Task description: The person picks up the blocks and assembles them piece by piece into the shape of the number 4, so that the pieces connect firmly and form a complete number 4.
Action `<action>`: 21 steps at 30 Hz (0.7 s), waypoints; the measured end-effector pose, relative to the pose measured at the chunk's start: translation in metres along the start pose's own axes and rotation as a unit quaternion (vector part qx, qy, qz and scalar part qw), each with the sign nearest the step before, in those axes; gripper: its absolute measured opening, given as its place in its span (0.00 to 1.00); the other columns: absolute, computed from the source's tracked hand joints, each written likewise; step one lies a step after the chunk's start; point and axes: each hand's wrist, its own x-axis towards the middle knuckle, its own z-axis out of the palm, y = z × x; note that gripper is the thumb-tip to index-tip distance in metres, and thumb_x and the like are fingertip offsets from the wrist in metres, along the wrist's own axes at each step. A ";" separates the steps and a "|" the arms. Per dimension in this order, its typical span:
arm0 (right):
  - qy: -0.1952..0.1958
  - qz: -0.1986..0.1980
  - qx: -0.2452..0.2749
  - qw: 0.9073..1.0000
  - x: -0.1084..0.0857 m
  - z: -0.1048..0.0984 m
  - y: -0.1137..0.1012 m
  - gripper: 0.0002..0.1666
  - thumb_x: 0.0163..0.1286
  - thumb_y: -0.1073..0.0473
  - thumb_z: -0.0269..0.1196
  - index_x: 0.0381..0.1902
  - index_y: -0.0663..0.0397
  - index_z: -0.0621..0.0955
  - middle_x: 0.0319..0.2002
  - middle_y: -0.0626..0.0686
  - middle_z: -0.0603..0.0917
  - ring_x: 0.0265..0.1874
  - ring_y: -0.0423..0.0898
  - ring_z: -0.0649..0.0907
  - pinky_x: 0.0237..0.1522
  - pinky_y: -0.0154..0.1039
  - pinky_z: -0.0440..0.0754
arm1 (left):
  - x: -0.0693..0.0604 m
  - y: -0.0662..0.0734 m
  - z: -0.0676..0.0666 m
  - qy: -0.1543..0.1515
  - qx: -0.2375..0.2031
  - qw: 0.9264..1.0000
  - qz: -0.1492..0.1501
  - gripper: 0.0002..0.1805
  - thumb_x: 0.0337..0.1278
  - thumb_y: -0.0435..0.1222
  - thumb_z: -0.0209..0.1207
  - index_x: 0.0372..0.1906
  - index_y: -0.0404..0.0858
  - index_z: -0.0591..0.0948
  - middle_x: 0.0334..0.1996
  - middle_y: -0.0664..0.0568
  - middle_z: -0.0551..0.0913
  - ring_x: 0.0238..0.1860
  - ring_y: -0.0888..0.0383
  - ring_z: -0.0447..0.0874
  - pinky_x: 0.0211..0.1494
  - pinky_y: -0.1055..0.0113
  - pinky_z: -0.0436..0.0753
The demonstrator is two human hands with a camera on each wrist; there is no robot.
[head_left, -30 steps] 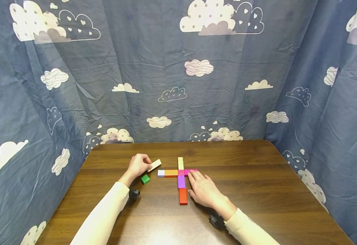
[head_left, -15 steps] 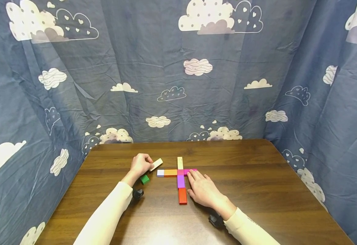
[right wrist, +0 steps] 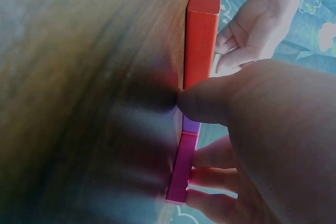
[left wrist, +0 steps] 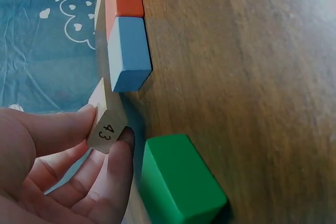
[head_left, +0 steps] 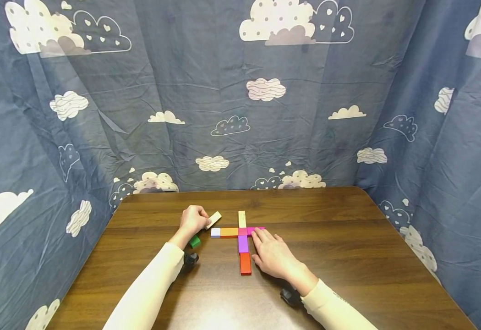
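Note:
My left hand (head_left: pixel 194 220) pinches a plain wooden block (left wrist: pixel 105 124) between thumb and fingers; "43" is marked on its end in the left wrist view. Close by that hand lies a green block (head_left: pixel 195 241). Flat blocks form a cross: light blue (head_left: pixel 215 233), orange (head_left: pixel 229 233) and pink (head_left: pixel 242 231) in a row, ending in a magenta block (right wrist: pixel 182 171). Another plain wooden block (head_left: pixel 242 219) makes the far arm; purple (head_left: pixel 243 244) and red (head_left: pixel 245 263) blocks make the near one. My right hand (head_left: pixel 279 256) rests with extended fingers touching the magenta block.
A brown wooden table (head_left: pixel 347 238) carries all the blocks. Behind it and at both sides hangs a blue cloud-patterned curtain (head_left: pixel 203 59). A black wrist device (head_left: pixel 190 259) sits at the left wrist, with another (head_left: pixel 291 297) at the right.
My left hand has moved slightly right, bringing the plain wooden block nearer the light blue block and turning it a little steeper. The right hand and the cross have stayed in place.

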 end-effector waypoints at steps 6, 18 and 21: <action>0.002 0.001 -0.005 1.000 0.000 0.000 -0.001 0.40 0.68 0.47 0.65 0.70 0.66 0.71 0.69 0.63 0.71 0.68 0.60 0.71 0.61 0.64 0.71 | 0.003 -0.002 0.003 -0.003 0.001 1.000 0.000 0.08 0.43 0.35 0.75 0.20 0.43 0.85 0.23 0.55 0.84 0.30 0.52 0.81 0.40 0.58 0.79; 0.000 0.001 0.004 1.000 0.000 -0.002 -0.001 0.40 0.68 0.48 0.65 0.70 0.67 0.71 0.70 0.63 0.71 0.69 0.61 0.71 0.61 0.64 0.71 | 0.001 0.004 0.006 -0.005 0.058 0.998 0.002 0.08 0.46 0.38 0.72 0.20 0.45 0.85 0.27 0.53 0.85 0.35 0.49 0.83 0.40 0.54 0.80; 0.002 0.000 0.000 1.000 0.000 -0.001 -0.001 0.40 0.68 0.48 0.65 0.70 0.66 0.71 0.69 0.63 0.71 0.68 0.61 0.71 0.61 0.64 0.71 | 0.000 0.003 0.007 -0.005 0.054 0.998 0.004 0.08 0.47 0.39 0.72 0.20 0.44 0.85 0.26 0.53 0.85 0.33 0.50 0.82 0.39 0.54 0.80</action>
